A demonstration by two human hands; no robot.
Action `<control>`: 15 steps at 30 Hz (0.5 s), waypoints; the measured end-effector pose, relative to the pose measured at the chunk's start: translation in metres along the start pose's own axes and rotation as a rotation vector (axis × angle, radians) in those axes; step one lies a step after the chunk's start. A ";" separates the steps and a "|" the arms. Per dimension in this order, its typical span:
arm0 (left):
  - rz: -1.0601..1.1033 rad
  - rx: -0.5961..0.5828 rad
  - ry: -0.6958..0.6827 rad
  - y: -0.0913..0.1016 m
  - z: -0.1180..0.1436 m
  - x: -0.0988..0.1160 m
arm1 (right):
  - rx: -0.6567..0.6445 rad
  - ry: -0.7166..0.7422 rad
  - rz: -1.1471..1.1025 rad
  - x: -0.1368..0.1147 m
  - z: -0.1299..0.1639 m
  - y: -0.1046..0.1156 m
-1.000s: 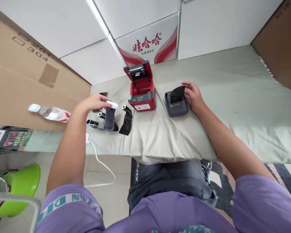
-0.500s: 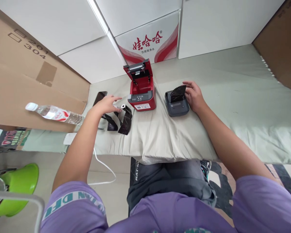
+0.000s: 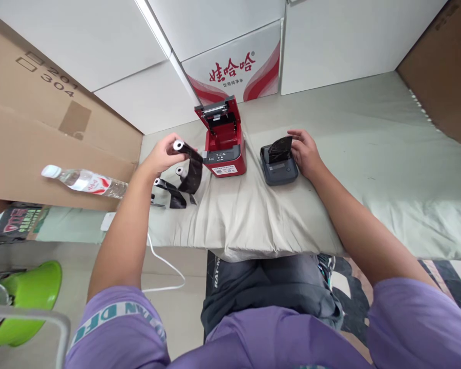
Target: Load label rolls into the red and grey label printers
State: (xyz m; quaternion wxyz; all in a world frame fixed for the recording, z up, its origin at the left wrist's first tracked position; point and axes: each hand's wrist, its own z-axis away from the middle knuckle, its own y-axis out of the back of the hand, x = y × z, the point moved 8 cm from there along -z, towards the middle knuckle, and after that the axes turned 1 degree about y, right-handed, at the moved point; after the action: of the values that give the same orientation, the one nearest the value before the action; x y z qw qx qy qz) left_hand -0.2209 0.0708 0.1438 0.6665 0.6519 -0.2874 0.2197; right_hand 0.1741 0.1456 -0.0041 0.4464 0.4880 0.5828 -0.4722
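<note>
- Left hand (image 3: 160, 156) fingers pinch a black roll (image 3: 189, 161), lifted left of the open red printer (image 3: 223, 141).
- 2 rolls (image 3: 172, 188) lie below it.
- Right hand (image 3: 306, 152) fingers rest spread against the grey printer (image 3: 278, 164).
- Bottle (image 3: 85, 180) far left.

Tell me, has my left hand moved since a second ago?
Yes. The left hand dropped to the rolls, then rose holding a dark roll, now nearer the red printer than before.
</note>
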 end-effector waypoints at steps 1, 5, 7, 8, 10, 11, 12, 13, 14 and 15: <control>-0.004 0.046 -0.025 0.004 -0.003 0.007 | 0.001 0.001 0.001 0.000 0.000 0.000; -0.131 0.112 -0.061 0.000 -0.024 0.031 | 0.009 -0.004 -0.007 0.001 0.000 0.001; -0.215 0.092 -0.083 -0.012 -0.039 0.042 | 0.005 0.000 0.004 0.001 0.000 0.001; -0.251 0.074 -0.099 -0.019 -0.047 0.047 | 0.002 0.002 0.010 0.001 0.000 0.001; -0.324 0.021 -0.124 -0.036 -0.062 0.053 | 0.003 0.000 0.015 0.001 0.001 0.001; -0.365 -0.020 -0.127 -0.045 -0.068 0.054 | 0.006 -0.004 0.012 0.001 0.001 0.001; -0.404 -0.065 -0.126 -0.053 -0.074 0.054 | 0.010 -0.008 0.007 0.002 0.001 0.001; -0.438 -0.105 -0.122 -0.061 -0.078 0.053 | 0.015 -0.012 0.002 0.002 0.001 0.002; -0.465 -0.137 -0.115 -0.067 -0.082 0.051 | 0.018 -0.013 0.001 0.002 0.001 0.002; -0.484 -0.157 -0.110 -0.072 -0.086 0.050 | 0.019 -0.010 0.005 0.002 0.000 0.002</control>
State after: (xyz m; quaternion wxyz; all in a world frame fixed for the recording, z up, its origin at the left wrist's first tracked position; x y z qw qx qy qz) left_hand -0.1282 0.1482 0.1252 0.7316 0.6589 -0.1749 -0.0050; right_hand 0.1760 0.1457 -0.0068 0.4457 0.4912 0.5750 -0.4789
